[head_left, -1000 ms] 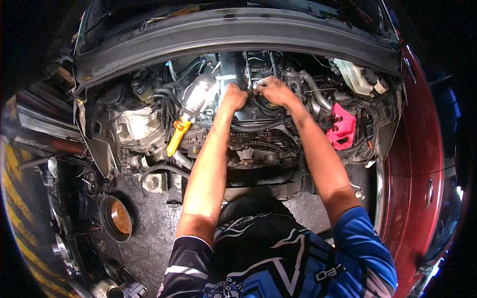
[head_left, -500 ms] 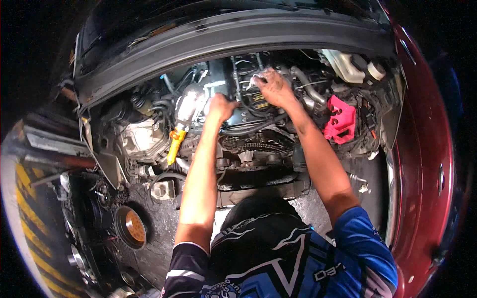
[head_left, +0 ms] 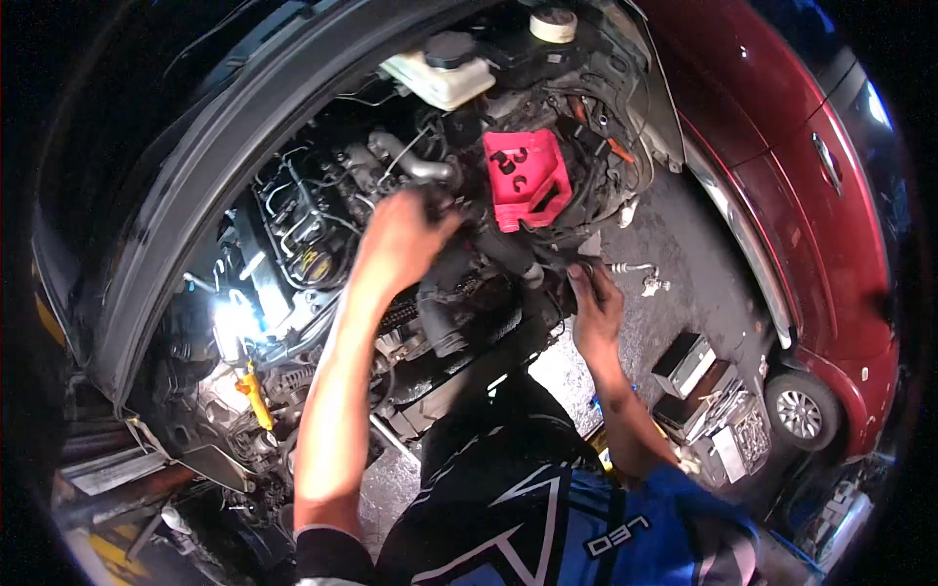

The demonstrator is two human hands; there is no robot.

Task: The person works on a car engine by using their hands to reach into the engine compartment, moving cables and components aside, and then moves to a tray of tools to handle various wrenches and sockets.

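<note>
The engine (head_left: 298,220) at ten o'clock looks hard, bumpy and greasy. The pink tub (head_left: 552,151) at one o'clock looks like thin plastic. Just off the middle, toward eight o'clock, the fat black hose (head_left: 439,313) looks rubbery, light, bendy and maybe slippery; I'd grab round its thick part. My left hand (head_left: 396,244), at ten o'clock, is half curled and blurry; my right hand (head_left: 598,305), at three, has bent fingers. I can't tell if either holds anything.

Between left hand (head_left: 399,239) and right hand (head_left: 599,308) stands a black hose (head_left: 506,250) — space over it seems open.
</note>
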